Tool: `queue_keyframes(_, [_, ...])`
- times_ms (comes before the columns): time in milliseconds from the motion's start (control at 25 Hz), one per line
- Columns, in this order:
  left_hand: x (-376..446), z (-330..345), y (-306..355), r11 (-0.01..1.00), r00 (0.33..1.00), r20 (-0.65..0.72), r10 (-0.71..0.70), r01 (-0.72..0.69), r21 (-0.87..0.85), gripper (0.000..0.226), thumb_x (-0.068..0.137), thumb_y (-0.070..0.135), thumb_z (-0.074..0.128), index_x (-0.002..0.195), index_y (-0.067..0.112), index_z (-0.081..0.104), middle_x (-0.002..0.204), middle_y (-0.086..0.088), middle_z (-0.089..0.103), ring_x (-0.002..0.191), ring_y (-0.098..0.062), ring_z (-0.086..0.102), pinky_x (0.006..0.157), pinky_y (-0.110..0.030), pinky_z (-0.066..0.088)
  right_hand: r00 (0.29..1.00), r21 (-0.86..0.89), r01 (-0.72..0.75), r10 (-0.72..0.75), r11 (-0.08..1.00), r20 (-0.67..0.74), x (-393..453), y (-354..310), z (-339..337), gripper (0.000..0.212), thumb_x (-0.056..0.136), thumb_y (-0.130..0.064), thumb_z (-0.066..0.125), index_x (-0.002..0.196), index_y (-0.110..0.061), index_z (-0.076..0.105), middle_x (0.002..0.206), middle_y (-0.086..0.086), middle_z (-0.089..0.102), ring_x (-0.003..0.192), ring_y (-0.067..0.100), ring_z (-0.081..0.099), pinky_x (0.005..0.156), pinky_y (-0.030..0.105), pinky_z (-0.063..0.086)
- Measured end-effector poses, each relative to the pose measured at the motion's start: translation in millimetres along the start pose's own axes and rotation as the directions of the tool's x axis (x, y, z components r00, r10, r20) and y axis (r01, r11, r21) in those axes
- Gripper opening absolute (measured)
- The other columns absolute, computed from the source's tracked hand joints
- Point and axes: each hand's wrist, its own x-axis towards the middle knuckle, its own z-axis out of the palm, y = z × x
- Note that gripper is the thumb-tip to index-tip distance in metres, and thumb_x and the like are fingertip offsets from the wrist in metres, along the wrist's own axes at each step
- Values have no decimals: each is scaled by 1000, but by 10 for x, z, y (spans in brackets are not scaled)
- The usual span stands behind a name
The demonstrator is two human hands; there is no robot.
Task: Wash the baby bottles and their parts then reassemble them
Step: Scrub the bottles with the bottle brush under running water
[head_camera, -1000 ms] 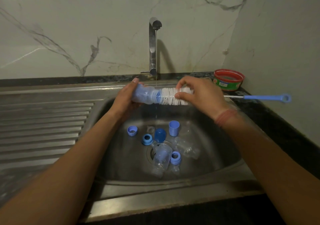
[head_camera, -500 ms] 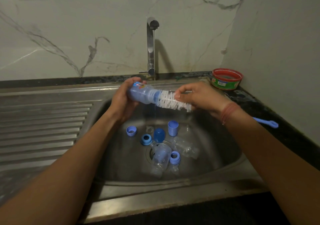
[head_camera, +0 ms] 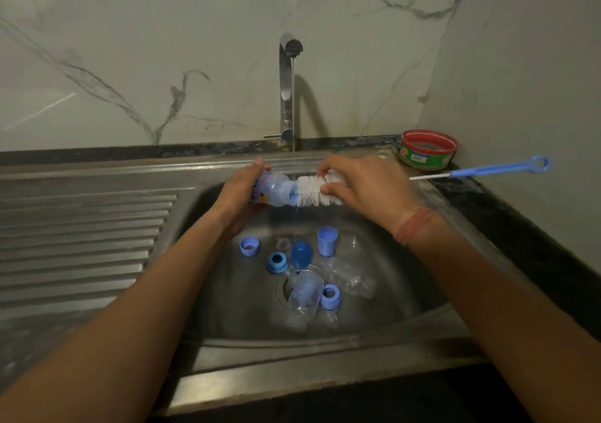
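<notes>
A home kitchen: steel sink (head_camera: 422, 335) (ridged drainboard (head_camera: 81, 237)), tap (head_camera: 287, 87), marble backsplash (head_camera: 162, 48).

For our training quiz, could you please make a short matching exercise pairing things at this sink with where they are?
Things:
1. baby bottle
2. bottle brush
3. red tub
4. blue cap

Places:
A. upright on the sink floor
B. gripped by the left hand
C. on the counter beside the wall
D. bristles pinched by the right hand

Pairs: 1-B, 2-D, 3-C, 4-A
</notes>
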Motion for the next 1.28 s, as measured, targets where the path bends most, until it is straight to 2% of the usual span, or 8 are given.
queue_keyframes(240, [17,29,123,931,976,-38,216,-218,-295,19,102,27,48,113,16,60,115,-8,66,103,-19,67,88,-37,56,871,710,-492,290,503,397,24,38,-66,15,87,-25,69,100,-15,69,63,-20,63,47,-7,48,45,11,36])
queue_keyframes(360, [53,14,31,985,989,-45,138,-142,-103,32,101,36,49,121,12,57,123,-18,62,105,-27,65,85,-36,57,977,302,-213,193,929,93,17,47,-7,23,84,-40,69,104,-29,65,90,-12,65,75,4,57,64,24,42])
queue_keyframes(480, [66,-13,-42,999,999,-34,-8,6,-47,42,101,43,49,122,8,57,122,-21,64,105,-28,65,90,-40,55,980,-131,116,-135,985,-147,-18,-8,56,27,83,-40,70,107,-30,63,89,-4,70,80,20,66,58,27,36])
queue_keyframes(640, [46,19,-25,998,991,-123,53,-56,-17,22,101,35,50,104,16,62,108,-16,65,98,-27,64,86,-41,54,999,176,15,-20,984,25,18,19,61,24,88,-40,65,111,-34,65,101,-9,69,81,8,57,70,28,46])
queue_keyframes(840, [46,2,110,902,975,-78,210,-224,-369,18,99,25,52,107,12,61,107,-9,65,104,-21,63,93,-38,53,841,736,-534,174,416,512,34,87,19,23,88,-26,68,110,-25,66,75,-12,67,50,2,44,43,17,37])
queue_keyframes(1040, [90,12,-4,989,989,-112,95,-107,-105,33,100,38,52,119,12,58,123,-21,63,110,-32,65,99,-49,52,995,162,-96,95,982,15,15,19,41,27,84,-41,68,109,-33,63,94,-6,69,82,14,61,67,30,45])
queue_keyframes(1120, [79,16,-33,996,993,-117,11,-21,-85,33,99,42,52,116,15,59,120,-19,65,109,-32,66,99,-50,52,990,-110,69,-82,992,-115,-10,-50,26,28,87,-43,65,112,-33,61,91,-4,70,83,20,65,60,31,43])
queue_keyframes(1280, [50,20,-7,992,990,-122,76,-87,-90,22,100,33,53,109,15,61,117,-20,64,102,-30,64,93,-44,53,998,241,-50,37,969,59,13,-10,80,22,87,-39,65,108,-33,65,103,-7,70,91,14,63,79,34,51])
